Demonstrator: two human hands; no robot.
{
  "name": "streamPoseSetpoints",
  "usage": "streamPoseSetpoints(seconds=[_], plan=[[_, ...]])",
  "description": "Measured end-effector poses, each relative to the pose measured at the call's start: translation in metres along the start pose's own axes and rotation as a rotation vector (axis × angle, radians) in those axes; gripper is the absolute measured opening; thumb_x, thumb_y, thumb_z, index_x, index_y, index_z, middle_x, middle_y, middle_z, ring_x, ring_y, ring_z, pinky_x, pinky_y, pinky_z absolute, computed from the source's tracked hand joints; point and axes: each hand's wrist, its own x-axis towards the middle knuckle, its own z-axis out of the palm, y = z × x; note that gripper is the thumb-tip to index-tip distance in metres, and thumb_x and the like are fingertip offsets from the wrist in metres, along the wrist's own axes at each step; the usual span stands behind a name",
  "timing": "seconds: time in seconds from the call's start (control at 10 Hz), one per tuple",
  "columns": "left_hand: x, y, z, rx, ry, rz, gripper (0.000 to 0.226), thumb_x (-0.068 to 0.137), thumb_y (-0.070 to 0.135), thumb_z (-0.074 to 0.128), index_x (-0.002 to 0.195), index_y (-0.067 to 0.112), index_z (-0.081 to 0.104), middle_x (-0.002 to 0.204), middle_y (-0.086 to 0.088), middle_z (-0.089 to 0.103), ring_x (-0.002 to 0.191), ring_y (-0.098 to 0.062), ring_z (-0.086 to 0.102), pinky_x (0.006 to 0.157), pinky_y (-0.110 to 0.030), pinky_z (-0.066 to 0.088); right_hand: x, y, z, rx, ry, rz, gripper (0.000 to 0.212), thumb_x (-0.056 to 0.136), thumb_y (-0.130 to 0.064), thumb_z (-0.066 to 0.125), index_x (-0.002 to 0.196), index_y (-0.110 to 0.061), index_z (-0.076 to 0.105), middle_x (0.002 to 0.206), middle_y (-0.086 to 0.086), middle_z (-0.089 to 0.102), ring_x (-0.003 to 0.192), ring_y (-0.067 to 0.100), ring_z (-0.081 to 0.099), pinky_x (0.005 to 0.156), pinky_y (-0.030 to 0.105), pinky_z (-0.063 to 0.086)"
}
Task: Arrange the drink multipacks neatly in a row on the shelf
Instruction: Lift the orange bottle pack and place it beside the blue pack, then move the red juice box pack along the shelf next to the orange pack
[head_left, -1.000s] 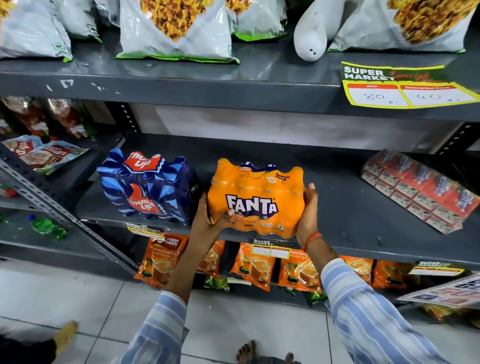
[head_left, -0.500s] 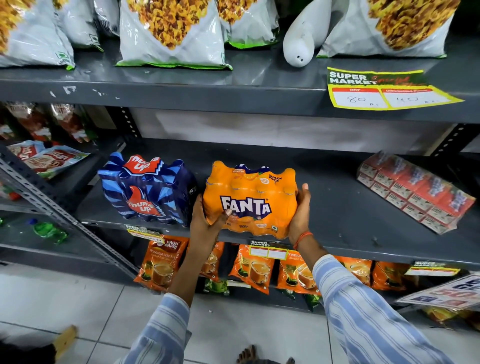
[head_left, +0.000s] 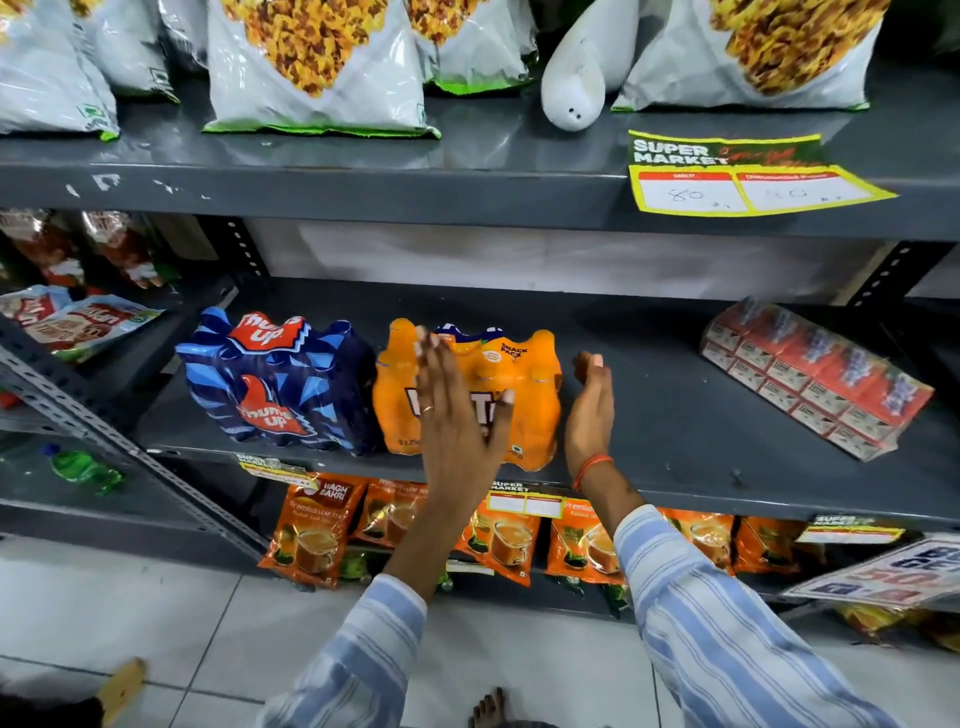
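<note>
An orange Fanta multipack (head_left: 524, 384) stands on the grey middle shelf (head_left: 665, 415), close against a blue Thums Up multipack (head_left: 275, 379) on its left. My left hand (head_left: 457, 415) is open and flat in front of the Fanta pack, fingers spread, hiding most of its label. Just off the pack's right side hovers my right hand (head_left: 589, 410), open and holding nothing.
A red multipack of small cartons (head_left: 815, 374) lies at an angle at the right of the same shelf. Snack bags (head_left: 317, 62) fill the shelf above, tea pouches (head_left: 317, 530) the shelf below. A price tag (head_left: 748, 176) hangs from the upper shelf edge.
Both hands held the Fanta pack at its sides and pushed it back onto the shelf beside the blue pack. Now both hands have let go and are open.
</note>
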Motion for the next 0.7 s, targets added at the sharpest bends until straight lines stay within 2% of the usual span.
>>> streamPoseSetpoints(seconds=[0.1, 0.2, 0.3, 0.4, 0.5, 0.6, 0.7], plan=[[0.005, 0.032, 0.019, 0.02, -0.036, 0.086, 0.078, 0.091, 0.045, 0.043, 0.145, 0.008, 0.001, 0.157, -0.013, 0.0, 0.145, -0.02, -0.003, 0.119, -0.035, 0.004, -0.006, -0.037, -0.026, -0.003, 0.043, -0.124, 0.033, 0.1, -0.027, 0.036, 0.127, -0.014, 0.052, 0.116, -0.009, 0.051, 0.106, 0.002, 0.046, 0.089, 0.002, 0.033], [0.008, 0.08, 0.053, -0.013, -0.088, 0.211, 0.073, 0.092, 0.042, 0.042, 0.145, 0.006, 0.007, 0.156, -0.012, 0.004, 0.145, -0.02, 0.0, 0.119, -0.034, 0.007, 0.018, -0.045, -0.073, -0.1, 0.147, -0.303, 0.035, 0.097, -0.028, 0.04, 0.124, -0.01, 0.053, 0.124, 0.006, 0.056, 0.118, 0.018, 0.05, 0.104, 0.03, 0.038], [0.005, 0.113, 0.084, -0.094, -0.134, 0.277, 0.071, 0.092, 0.04, 0.042, 0.145, 0.005, 0.011, 0.156, -0.009, 0.008, 0.145, -0.02, 0.003, 0.119, -0.032, 0.006, 0.041, -0.049, -0.121, -0.234, 0.19, -0.378, 0.043, 0.093, -0.036, 0.04, 0.122, -0.006, 0.052, 0.126, 0.014, 0.055, 0.119, 0.027, 0.05, 0.105, 0.041, 0.039], [0.005, 0.151, 0.142, -0.212, -0.28, 0.184, 0.072, 0.09, 0.04, 0.046, 0.142, -0.001, 0.019, 0.154, -0.018, 0.021, 0.144, -0.026, 0.016, 0.117, -0.032, 0.008, 0.064, -0.04, -0.188, -0.44, 0.288, -0.313, 0.059, 0.086, -0.039, 0.044, 0.126, 0.004, 0.047, 0.13, 0.026, 0.05, 0.123, 0.038, 0.045, 0.106, 0.045, 0.033], [0.016, 0.171, 0.188, -0.216, -0.423, 0.039, 0.074, 0.088, 0.037, 0.053, 0.139, -0.006, 0.022, 0.151, -0.025, 0.025, 0.142, -0.033, 0.021, 0.117, -0.037, 0.014, 0.081, -0.031, -0.238, -0.499, 0.412, -0.217, 0.062, 0.083, -0.029, 0.056, 0.131, 0.008, 0.043, 0.135, 0.032, 0.044, 0.128, 0.042, 0.038, 0.108, 0.042, 0.024], [0.047, 0.2, 0.241, -0.159, -0.558, -0.093, 0.068, 0.086, 0.032, 0.06, 0.134, -0.007, 0.033, 0.143, -0.031, 0.036, 0.133, -0.041, 0.034, 0.11, -0.04, 0.027, 0.112, -0.005, -0.3, -0.398, 0.423, 0.136, 0.087, 0.074, -0.043, 0.073, 0.136, 0.007, 0.036, 0.14, 0.032, 0.04, 0.132, 0.043, 0.037, 0.11, 0.043, 0.027], [0.07, 0.207, 0.267, -0.038, -0.64, -0.15, 0.071, 0.087, 0.039, 0.057, 0.135, -0.007, 0.031, 0.142, -0.031, 0.036, 0.13, -0.042, 0.038, 0.105, -0.041, 0.032, 0.149, 0.045, -0.329, -0.214, 0.35, 0.275, 0.12, 0.038, -0.082, 0.07, 0.128, -0.003, 0.05, 0.129, 0.024, 0.057, 0.12, 0.038, 0.054, 0.102, 0.048, 0.044]])
